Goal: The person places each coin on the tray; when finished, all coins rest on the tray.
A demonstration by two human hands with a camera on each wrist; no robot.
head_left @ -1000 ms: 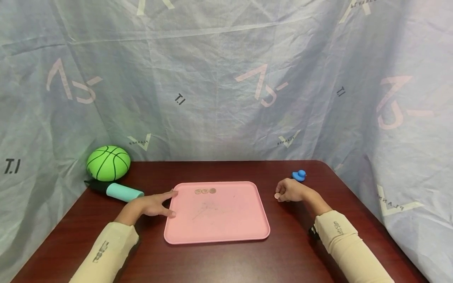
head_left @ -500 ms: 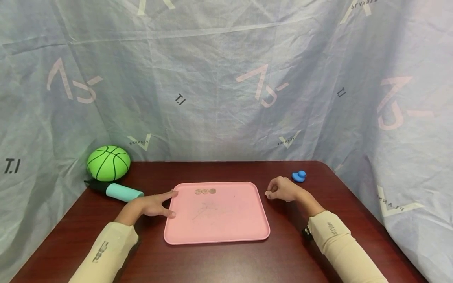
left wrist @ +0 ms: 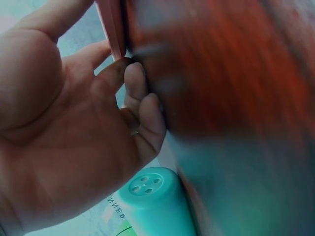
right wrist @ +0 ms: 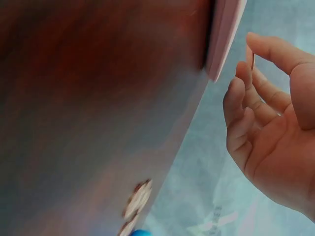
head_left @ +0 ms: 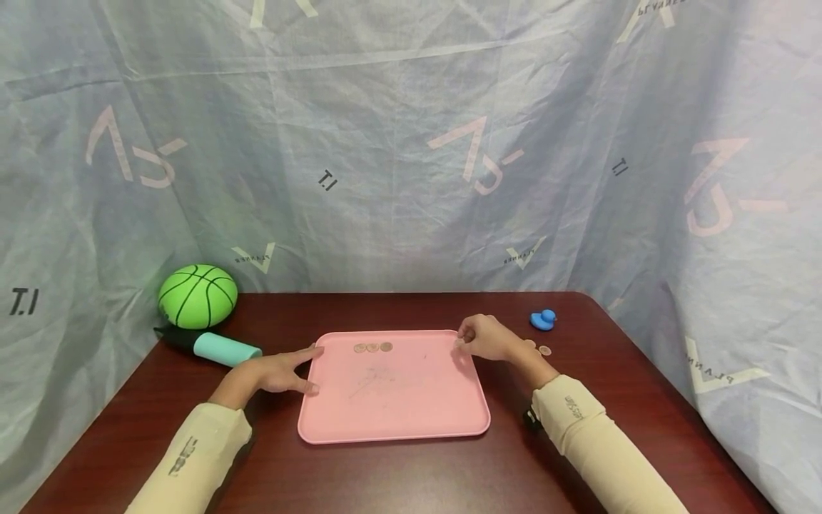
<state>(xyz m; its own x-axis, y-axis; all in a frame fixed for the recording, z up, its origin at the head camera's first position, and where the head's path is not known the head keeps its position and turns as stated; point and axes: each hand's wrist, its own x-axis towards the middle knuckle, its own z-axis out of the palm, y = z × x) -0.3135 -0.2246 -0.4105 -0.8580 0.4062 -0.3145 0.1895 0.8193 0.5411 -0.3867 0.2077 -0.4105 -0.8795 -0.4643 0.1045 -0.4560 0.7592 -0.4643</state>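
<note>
A pink tray (head_left: 417, 400) lies on the dark red table, with three round coins (head_left: 372, 348) in a row near its far left part. My left hand (head_left: 279, 373) touches the tray's left rim with thumb and forefinger spread apart; its other fingers rest low by the table in the left wrist view. Over the tray's far right corner, my right hand (head_left: 489, 338) pinches a coin (right wrist: 250, 58) on edge between thumb and fingertips. More coins (head_left: 545, 350) lie on the table behind the right wrist, partly hidden by it in the head view.
A blue rubber duck (head_left: 543, 320) sits at the back right. At the back left are a green ball (head_left: 198, 296) and a turquoise cylinder with a black end (head_left: 226, 349). Grey cloth (head_left: 398, 214) hangs behind and beside the table.
My right hand has moved left with the coin, from the bare table to above the tray's right rim. Loose coins behind it have come into view. The left hand has stayed still.
</note>
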